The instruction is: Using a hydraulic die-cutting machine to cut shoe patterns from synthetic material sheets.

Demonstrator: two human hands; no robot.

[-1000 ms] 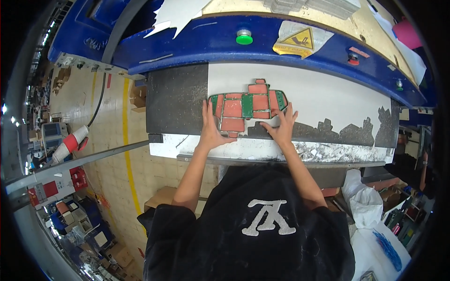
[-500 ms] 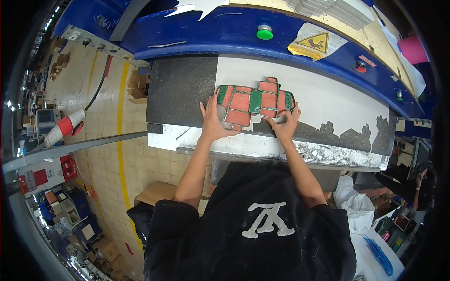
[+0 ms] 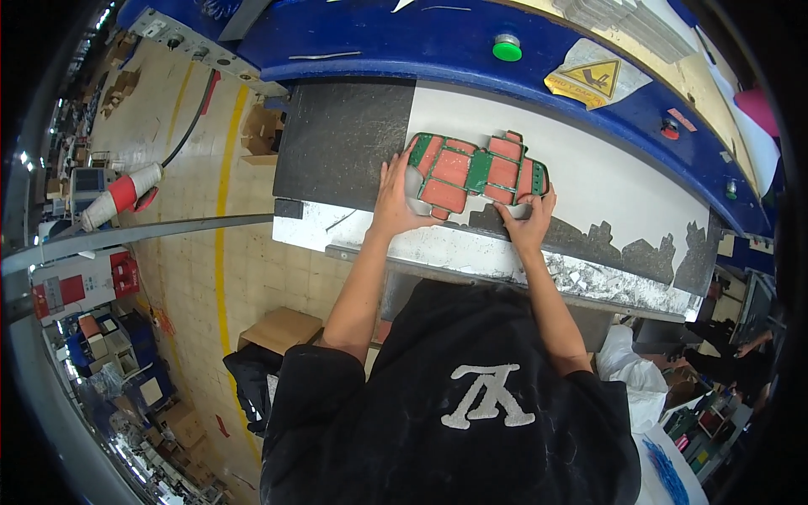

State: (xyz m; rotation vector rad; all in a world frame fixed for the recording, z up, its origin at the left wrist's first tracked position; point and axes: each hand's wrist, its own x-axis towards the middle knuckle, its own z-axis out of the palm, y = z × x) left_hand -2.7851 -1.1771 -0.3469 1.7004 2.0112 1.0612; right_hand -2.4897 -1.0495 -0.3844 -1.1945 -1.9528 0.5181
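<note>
A cutting die (image 3: 477,174) with green edging and red-pink foam pads lies on a white sheet (image 3: 606,181). Its outline is stepped, with small tabs at top and bottom. My left hand (image 3: 394,204) holds its left end, fingers along the side and thumb toward the lower edge. At the lower right corner, my right hand (image 3: 530,224) grips the die between thumb and fingers. The white sheet covers part of a black cutting board (image 3: 341,139), and its near edge has ragged cut-outs where the black shows.
Behind the board runs a blue press beam (image 3: 404,42) with a green button (image 3: 507,48), a red button (image 3: 669,128) and a yellow warning label (image 3: 593,77). White scraps litter the near ledge (image 3: 581,273). A metal bar (image 3: 168,229) crosses at left. A cardboard box (image 3: 280,326) stands below.
The whole view has shifted and turned slightly. Both hands keep their hold on the cutting die, which stays in nearly the same place on the white sheet.
</note>
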